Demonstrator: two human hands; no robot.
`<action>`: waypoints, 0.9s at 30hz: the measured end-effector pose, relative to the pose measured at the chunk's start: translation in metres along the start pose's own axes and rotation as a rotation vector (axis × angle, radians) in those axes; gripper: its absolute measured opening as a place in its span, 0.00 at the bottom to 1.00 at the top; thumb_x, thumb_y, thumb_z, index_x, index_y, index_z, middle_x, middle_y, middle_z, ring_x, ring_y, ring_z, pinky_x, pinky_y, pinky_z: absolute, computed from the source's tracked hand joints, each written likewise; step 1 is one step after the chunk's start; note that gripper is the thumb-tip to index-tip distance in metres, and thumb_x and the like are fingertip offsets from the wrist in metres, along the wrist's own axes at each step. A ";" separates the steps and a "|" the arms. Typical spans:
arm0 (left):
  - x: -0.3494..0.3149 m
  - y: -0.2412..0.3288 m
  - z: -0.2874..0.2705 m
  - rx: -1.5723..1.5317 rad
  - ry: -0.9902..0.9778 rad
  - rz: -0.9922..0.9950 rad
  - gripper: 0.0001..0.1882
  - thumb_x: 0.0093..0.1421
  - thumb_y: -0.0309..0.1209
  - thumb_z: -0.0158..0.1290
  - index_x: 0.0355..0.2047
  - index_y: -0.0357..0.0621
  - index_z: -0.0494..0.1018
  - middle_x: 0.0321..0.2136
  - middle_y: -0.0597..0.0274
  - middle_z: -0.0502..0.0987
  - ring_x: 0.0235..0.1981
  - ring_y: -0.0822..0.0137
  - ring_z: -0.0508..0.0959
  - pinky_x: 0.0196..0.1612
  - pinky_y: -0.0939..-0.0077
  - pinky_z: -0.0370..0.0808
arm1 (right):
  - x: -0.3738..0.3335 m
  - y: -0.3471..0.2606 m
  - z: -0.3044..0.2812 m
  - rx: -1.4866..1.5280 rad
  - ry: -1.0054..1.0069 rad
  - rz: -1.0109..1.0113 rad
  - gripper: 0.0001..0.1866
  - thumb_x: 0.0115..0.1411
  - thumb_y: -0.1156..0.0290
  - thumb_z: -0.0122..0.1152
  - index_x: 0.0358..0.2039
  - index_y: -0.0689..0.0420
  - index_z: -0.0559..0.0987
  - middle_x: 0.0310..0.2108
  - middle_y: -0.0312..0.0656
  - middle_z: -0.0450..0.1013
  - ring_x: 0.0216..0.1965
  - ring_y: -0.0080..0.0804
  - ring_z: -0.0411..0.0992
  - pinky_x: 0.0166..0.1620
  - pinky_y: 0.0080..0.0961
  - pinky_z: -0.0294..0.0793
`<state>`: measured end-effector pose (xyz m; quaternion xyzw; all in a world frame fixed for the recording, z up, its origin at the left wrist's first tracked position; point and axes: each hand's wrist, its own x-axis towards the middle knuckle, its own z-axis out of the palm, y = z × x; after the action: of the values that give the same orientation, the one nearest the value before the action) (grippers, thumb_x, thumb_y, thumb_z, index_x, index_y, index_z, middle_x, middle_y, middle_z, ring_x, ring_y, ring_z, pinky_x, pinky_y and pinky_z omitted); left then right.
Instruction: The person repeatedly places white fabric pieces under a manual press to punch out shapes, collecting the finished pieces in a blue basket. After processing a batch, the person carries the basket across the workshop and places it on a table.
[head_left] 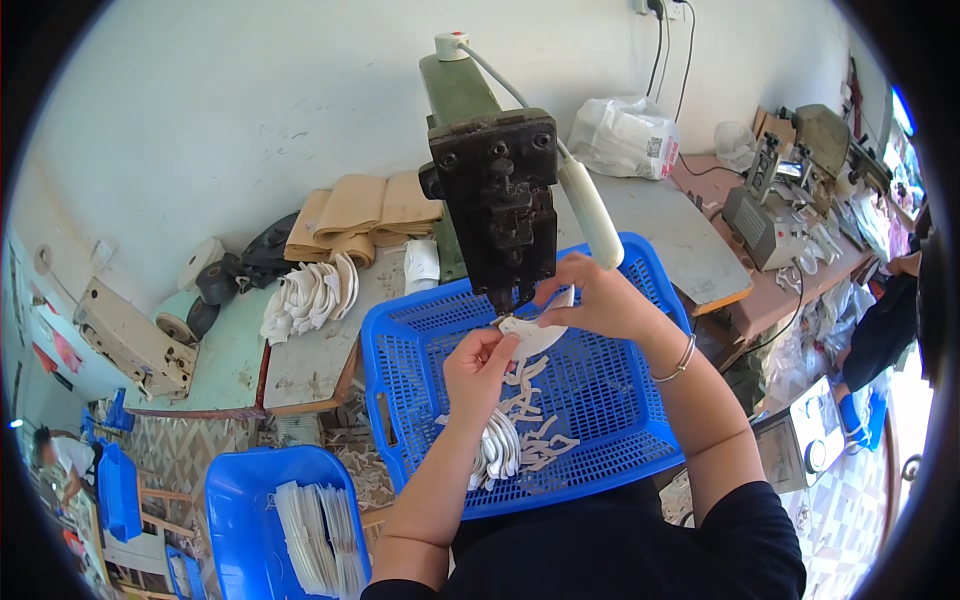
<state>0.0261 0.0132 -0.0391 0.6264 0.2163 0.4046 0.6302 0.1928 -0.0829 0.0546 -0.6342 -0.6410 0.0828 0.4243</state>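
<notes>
A white curved flat piece [528, 338], perhaps fabric or leather, is at the lower tip of a green machine with a black head [500, 200]. My left hand [480, 368] pinches its near left edge between thumb and fingers. On its right side, my right hand [592, 300] grips it with bent fingers, partly behind the machine head. Below both hands lies a blue slatted basket [600, 400]. Inside it are a stack of white curved pieces [497, 450] and loose white strips [540, 440].
A blue tub [240, 500] at lower left holds bundled white pieces [308, 535]. White curved pieces [312, 295] and tan folded sheets [360, 210] lie on the left table. A white plastic bag [625, 138] rests behind at right. Another person [70, 460] is far left; a second [885, 320] at right.
</notes>
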 end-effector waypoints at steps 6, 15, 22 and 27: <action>-0.003 0.002 0.011 -0.144 0.066 -0.003 0.07 0.54 0.28 0.56 0.29 0.35 0.72 0.22 0.62 0.75 0.20 0.79 0.72 0.24 0.87 0.71 | -0.016 0.059 0.020 0.732 0.139 0.506 0.30 0.48 0.60 0.66 0.49 0.60 0.67 0.37 0.41 0.72 0.41 0.31 0.70 0.46 0.28 0.69; -0.003 -0.007 -0.007 -0.184 0.013 0.024 0.07 0.56 0.29 0.54 0.31 0.38 0.71 0.24 0.64 0.74 0.23 0.77 0.72 0.28 0.85 0.70 | -0.027 0.078 0.022 1.385 0.048 0.542 0.12 0.56 0.71 0.57 0.41 0.55 0.71 0.32 0.36 0.73 0.30 0.21 0.72 0.32 0.17 0.73; -0.004 0.004 -0.029 0.438 0.314 0.449 0.11 0.49 0.33 0.59 0.31 0.43 0.72 0.38 0.60 0.70 0.45 0.62 0.67 0.47 0.67 0.63 | -0.041 0.047 0.045 0.996 0.111 0.495 0.08 0.50 0.77 0.63 0.31 0.60 0.74 0.31 0.38 0.74 0.30 0.22 0.73 0.34 0.18 0.75; -0.007 0.025 -0.010 0.923 0.080 0.702 0.10 0.46 0.38 0.60 0.26 0.49 0.73 0.35 0.65 0.70 0.49 0.54 0.64 0.53 0.56 0.50 | -0.047 0.025 0.074 1.127 0.104 0.436 0.07 0.51 0.78 0.61 0.31 0.61 0.73 0.30 0.40 0.73 0.31 0.23 0.73 0.36 0.19 0.76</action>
<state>0.0084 0.0104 -0.0182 0.8546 0.1733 0.4766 0.1115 0.1560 -0.0879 -0.0284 -0.4317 -0.3321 0.4637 0.6988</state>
